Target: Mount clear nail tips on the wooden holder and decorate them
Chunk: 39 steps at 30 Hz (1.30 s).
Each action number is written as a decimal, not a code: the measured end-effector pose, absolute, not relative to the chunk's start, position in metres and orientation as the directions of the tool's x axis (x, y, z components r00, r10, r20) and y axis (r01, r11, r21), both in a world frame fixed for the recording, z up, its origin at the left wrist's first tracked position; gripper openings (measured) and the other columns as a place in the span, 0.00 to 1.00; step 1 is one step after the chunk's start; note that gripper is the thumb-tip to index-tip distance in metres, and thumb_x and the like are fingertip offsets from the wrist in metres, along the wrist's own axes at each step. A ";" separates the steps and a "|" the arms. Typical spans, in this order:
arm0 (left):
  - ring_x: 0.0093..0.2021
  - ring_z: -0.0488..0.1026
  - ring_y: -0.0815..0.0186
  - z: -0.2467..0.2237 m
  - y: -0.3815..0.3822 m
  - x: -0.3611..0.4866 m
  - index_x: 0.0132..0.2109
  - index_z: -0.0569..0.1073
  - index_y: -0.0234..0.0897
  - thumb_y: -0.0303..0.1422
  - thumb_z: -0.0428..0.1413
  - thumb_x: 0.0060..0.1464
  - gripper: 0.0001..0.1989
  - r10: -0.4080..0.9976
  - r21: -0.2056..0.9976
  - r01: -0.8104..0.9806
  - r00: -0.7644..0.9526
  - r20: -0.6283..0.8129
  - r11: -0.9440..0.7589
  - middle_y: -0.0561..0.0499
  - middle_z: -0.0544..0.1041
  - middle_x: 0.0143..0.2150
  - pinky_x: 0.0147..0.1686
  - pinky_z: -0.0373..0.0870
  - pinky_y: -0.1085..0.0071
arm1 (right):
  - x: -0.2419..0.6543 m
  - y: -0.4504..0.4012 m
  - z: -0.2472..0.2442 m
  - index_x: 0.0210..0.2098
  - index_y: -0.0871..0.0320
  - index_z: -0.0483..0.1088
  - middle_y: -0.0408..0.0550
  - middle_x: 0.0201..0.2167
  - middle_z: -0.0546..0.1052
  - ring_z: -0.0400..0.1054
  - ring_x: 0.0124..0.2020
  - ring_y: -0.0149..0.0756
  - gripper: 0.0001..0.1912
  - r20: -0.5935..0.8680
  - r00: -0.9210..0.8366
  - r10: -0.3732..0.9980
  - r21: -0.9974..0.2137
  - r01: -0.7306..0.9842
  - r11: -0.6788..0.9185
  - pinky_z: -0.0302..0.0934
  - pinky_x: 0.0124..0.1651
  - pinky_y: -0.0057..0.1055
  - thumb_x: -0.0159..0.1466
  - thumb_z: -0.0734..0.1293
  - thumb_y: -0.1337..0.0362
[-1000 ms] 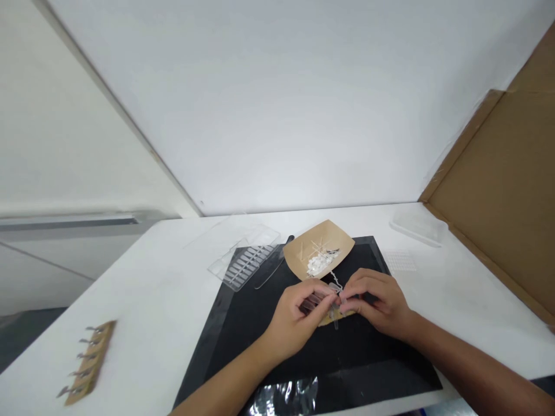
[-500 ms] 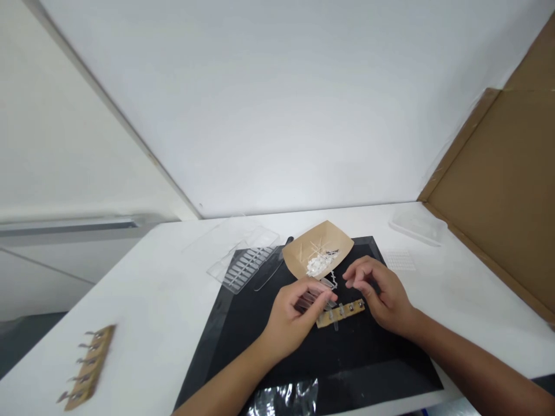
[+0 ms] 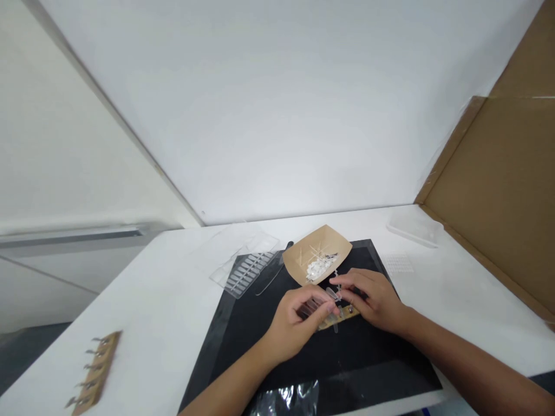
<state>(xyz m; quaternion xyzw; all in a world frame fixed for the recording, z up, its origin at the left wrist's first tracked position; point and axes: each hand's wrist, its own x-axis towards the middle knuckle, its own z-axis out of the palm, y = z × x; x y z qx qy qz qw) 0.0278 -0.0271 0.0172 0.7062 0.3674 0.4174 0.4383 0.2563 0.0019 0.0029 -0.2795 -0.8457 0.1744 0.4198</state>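
Note:
Over the black mat (image 3: 260,346), my left hand (image 3: 297,320) is closed on a strip of clear nail tips (image 3: 333,293). My right hand (image 3: 370,297) has its thumb and fingers at the near end of that strip, by its thin white stem; whether they grip it is too small to tell. Beneath both hands lies a cardboard strip (image 3: 328,325) with small clips, partly covered. Just beyond stands a brown paper tray (image 3: 303,248) holding white bits (image 3: 318,266) and thin sticks.
Clear cases with rows of tips (image 3: 249,271) lie at the mat's back left, beside a dark-handled tool (image 3: 271,277). Another clip strip (image 3: 97,370) is at the far left. A clear lid (image 3: 414,230) and a dotted sheet (image 3: 398,263) lie at the right, near cardboard (image 3: 498,202).
My right hand has moved left to the strip in my left hand, and now covers part of the cardboard strip. The view has shifted slightly.

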 end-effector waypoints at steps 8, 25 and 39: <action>0.31 0.81 0.67 0.016 -0.026 0.029 0.37 0.82 0.36 0.38 0.62 0.65 0.11 0.896 0.909 0.202 0.340 0.284 -0.365 0.48 0.85 0.34 0.33 0.75 0.75 | 0.261 0.007 0.006 0.47 0.53 0.78 0.47 0.37 0.82 0.76 0.36 0.35 0.05 0.681 -0.470 0.562 -0.464 0.317 0.827 0.70 0.40 0.32 0.74 0.69 0.66; 0.45 0.78 0.53 0.008 0.017 -0.021 0.43 0.77 0.35 0.32 0.50 0.68 0.11 0.940 0.138 0.990 -0.032 0.341 -0.016 0.45 0.80 0.41 0.42 0.73 0.61 | 0.364 0.065 0.001 0.46 0.48 0.80 0.47 0.42 0.83 0.78 0.42 0.41 0.11 0.377 -0.400 0.835 -0.472 0.693 0.545 0.69 0.45 0.35 0.74 0.65 0.57; 0.54 0.71 0.48 -0.004 0.023 -0.030 0.43 0.80 0.30 0.29 0.49 0.70 0.15 0.992 -0.033 0.998 -0.056 0.113 0.060 0.37 0.77 0.47 0.51 0.70 0.60 | 0.421 0.079 -0.010 0.48 0.51 0.81 0.51 0.44 0.86 0.81 0.45 0.49 0.21 0.218 0.008 0.976 -0.800 0.574 0.174 0.71 0.49 0.40 0.64 0.73 0.44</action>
